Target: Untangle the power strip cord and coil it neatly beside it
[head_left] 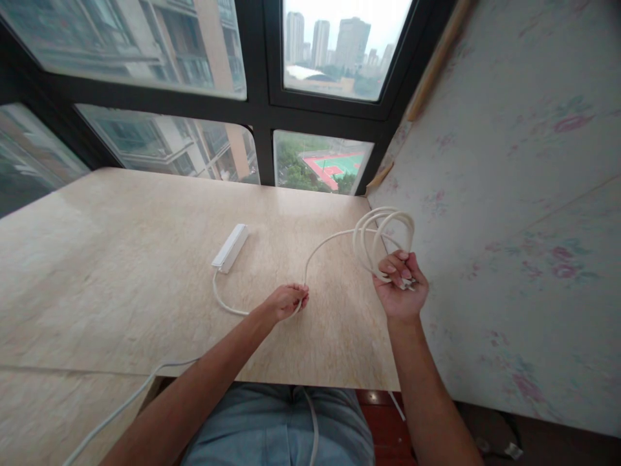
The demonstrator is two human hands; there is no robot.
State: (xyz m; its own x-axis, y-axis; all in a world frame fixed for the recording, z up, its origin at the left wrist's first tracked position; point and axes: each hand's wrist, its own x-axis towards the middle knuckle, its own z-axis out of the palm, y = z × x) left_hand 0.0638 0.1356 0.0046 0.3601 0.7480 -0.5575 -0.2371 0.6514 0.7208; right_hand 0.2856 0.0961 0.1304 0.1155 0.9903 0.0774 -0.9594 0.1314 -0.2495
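Note:
A white power strip (231, 248) lies on the beige marble-patterned sill, left of my hands. Its white power cord (220, 301) curves along the sill to my left hand (290, 301), which pinches it between thumb and fingers. From there the cord arcs up and right into several loose loops, the coiled cord (365, 243). My right hand (402, 281) is closed around the bottom of these loops, palm turned up, raised beside the wall. Pale plug prongs or a cord end poke out at its fingers; the exact part is partly hidden.
The sill (121, 259) runs to dark window frames (269, 149) at the back. A papered wall (509, 259) bounds the right side. Another pale cable (116, 414) crosses the front left edge. A small plug (513, 450) with dark cable lies low at right.

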